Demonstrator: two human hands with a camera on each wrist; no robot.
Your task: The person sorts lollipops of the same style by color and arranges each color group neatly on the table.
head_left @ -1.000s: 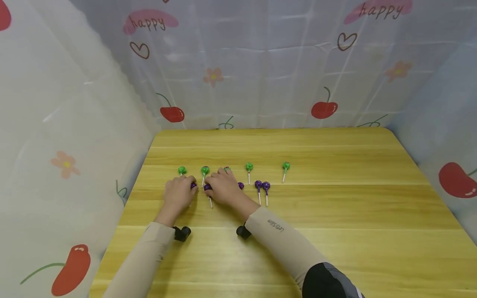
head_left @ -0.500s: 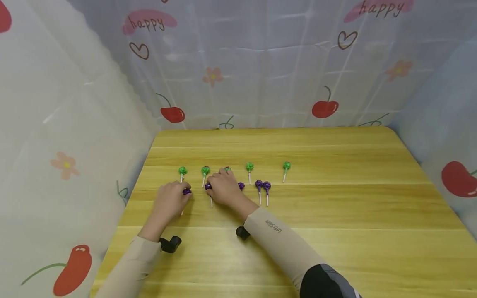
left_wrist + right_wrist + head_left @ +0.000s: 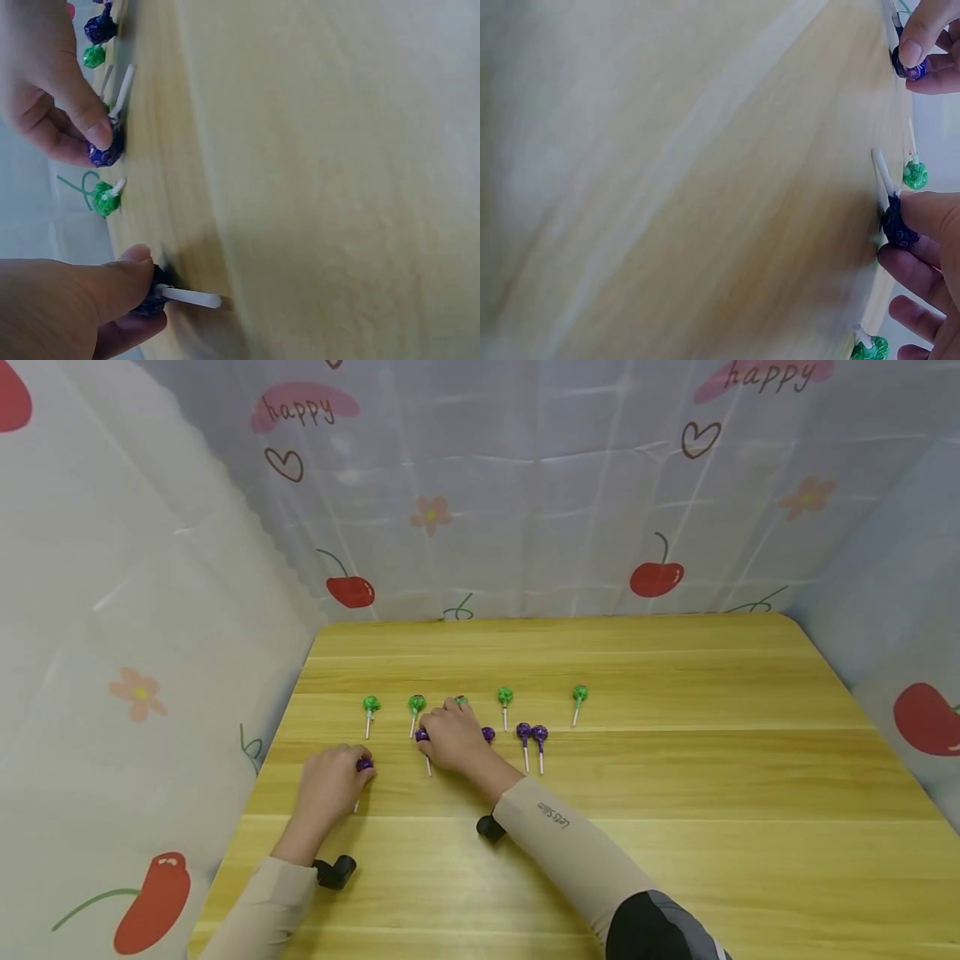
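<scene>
Between thumb and fingers, my left hand [image 3: 330, 783] pinches the wrapped head of a purple lollipop [image 3: 364, 765]; its white stick points toward me, near the table's left side. My right hand [image 3: 453, 737] pinches another purple lollipop [image 3: 900, 222] by its head, stick toward me, on the table. In the head view a third purple lollipop [image 3: 488, 735] shows partly from behind the right hand. Just beyond the right fingers peeks a green lollipop [image 3: 461, 700], mostly hidden. Two more green lollipops, one at far left [image 3: 371, 703] and its neighbour [image 3: 417, 702], lie beyond the hands.
To the right, two purple lollipops [image 3: 532, 732] lie side by side. Further back are a green lollipop [image 3: 506, 696] and another green lollipop [image 3: 580, 693] at the row's right end. The wooden table [image 3: 675, 860] meets a printed curtain [image 3: 540, 527] behind and at both sides.
My left hand has drawn its purple lollipop toward me and to the left, away from the green row. The right hand has stayed in place on its lollipop.
</scene>
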